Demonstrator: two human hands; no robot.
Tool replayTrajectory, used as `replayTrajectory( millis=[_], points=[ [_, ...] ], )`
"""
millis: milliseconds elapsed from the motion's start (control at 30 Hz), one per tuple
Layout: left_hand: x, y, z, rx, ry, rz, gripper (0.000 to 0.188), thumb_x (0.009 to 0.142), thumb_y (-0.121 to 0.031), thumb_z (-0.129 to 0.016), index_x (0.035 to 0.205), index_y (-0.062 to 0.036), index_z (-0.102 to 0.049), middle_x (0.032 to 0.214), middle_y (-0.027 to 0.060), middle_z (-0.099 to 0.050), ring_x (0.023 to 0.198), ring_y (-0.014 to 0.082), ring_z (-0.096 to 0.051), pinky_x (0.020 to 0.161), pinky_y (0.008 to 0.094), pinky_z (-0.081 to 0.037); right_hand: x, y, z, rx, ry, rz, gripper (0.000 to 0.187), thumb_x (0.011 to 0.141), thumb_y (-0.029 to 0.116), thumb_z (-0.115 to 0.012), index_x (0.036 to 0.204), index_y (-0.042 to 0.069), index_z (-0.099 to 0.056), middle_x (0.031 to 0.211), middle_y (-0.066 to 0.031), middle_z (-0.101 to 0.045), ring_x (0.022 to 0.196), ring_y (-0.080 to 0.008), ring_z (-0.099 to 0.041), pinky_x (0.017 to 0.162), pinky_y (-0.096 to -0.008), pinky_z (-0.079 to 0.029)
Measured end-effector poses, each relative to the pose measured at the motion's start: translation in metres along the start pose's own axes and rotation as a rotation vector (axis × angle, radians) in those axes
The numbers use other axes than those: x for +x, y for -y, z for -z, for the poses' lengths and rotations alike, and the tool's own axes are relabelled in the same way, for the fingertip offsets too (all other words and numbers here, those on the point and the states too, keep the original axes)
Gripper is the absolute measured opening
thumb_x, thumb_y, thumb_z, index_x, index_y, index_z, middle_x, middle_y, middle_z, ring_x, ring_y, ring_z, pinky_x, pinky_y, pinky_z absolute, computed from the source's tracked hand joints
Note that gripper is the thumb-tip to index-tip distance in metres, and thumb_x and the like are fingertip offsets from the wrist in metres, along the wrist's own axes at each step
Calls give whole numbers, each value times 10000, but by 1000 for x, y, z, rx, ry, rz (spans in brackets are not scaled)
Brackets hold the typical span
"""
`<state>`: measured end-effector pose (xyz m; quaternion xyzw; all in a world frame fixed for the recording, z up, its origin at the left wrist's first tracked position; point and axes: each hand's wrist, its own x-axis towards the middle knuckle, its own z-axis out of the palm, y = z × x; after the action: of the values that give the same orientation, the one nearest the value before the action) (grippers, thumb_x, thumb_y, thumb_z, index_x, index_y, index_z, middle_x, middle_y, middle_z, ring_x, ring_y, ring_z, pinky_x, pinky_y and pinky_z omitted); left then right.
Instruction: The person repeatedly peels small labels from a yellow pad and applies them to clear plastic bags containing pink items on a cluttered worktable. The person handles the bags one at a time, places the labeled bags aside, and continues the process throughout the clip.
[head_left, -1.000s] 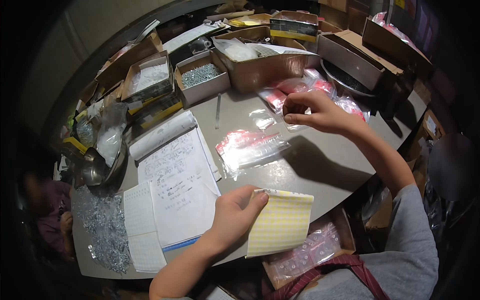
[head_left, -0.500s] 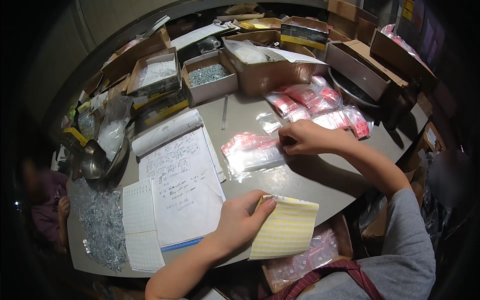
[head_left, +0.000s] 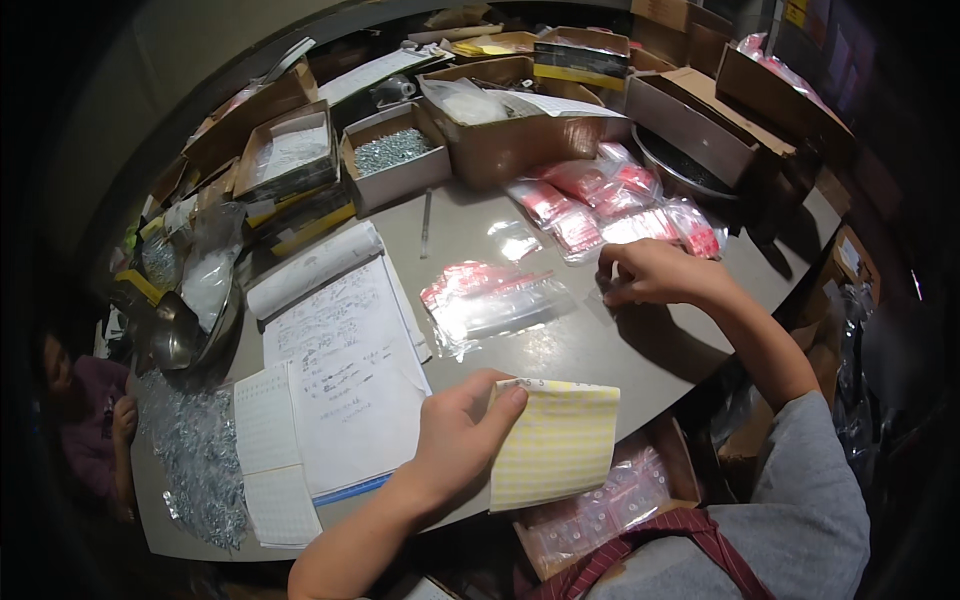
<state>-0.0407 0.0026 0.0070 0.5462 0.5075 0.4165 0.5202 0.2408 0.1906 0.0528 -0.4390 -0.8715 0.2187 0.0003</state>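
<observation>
My left hand [head_left: 462,428] grips a sheet of small yellow stickers [head_left: 556,445] at its upper left corner, thumb on top, near the table's front edge. The fingers of my right hand [head_left: 650,272] are pinched together a little above the table; what is in them, if anything, is too small to make out. To the left of that hand lies a fanned stack of clear zip bags [head_left: 505,305] with red closing strips. Behind the hand, more red-and-clear bags [head_left: 580,225] are heaped, and a small clear bag [head_left: 514,240] lies between.
At the left are an open notebook [head_left: 345,400], a pile of metal pieces [head_left: 190,450] and a metal scoop [head_left: 175,335]. A pen [head_left: 427,225] lies behind the stack. Boxes line the back, one with screws [head_left: 392,152]. Below the front edge stands a box of filled bags [head_left: 610,500]. Someone sits far left.
My right hand has moved right, away from the stack of zip bags. My left hand still holds the sticker sheet. The whole view has shifted slightly.
</observation>
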Motion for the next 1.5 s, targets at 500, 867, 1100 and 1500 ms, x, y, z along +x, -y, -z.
replayTrajectory(
  millis=[500, 867, 1100, 1500],
  points=[
    [-3, 1, -1, -2, -42, -61, 209, 1020, -155, -630, 1093, 33, -689, 845, -1, -683, 762, 35, -556, 678, 223, -464, -32, 25, -9, 330, 134, 426, 217, 931, 163, -668, 1073, 0, -648, 936, -95, -681, 867, -176, -635, 797, -343, -519],
    [-2, -1, -2, 103, -41, -129, 317, 1081, -222, -498, 1229, 12, -653, 985, 151, -745, 917, 161, -697, 833, 309, -536, 48, 44, -39, 96, -176, 385, 214, 853, 91, -681, 1020, 13, -572, 911, -193, -640, 873, -381, -638, 767, -445, -506],
    [-1, 4, -1, 117, -51, -144, 309, 1074, -224, -508, 1223, -1, -660, 971, 174, -741, 910, 203, -718, 830, 322, -541, 44, 40, -57, -150, -390, 531, 235, 835, 49, -693, 1033, 26, -568, 996, -164, -628, 922, -380, -629, 806, -451, -527],
    [-2, -3, 1, 144, -59, -142, 256, 1009, -224, -634, 1034, 29, -667, 754, 91, -644, 713, 93, -550, 655, 286, -469, -4, 19, -11, 15, 109, 252, 300, 836, 185, -734, 1088, 36, -671, 912, -190, -690, 893, -373, -683, 791, -450, -533]
  ],
)
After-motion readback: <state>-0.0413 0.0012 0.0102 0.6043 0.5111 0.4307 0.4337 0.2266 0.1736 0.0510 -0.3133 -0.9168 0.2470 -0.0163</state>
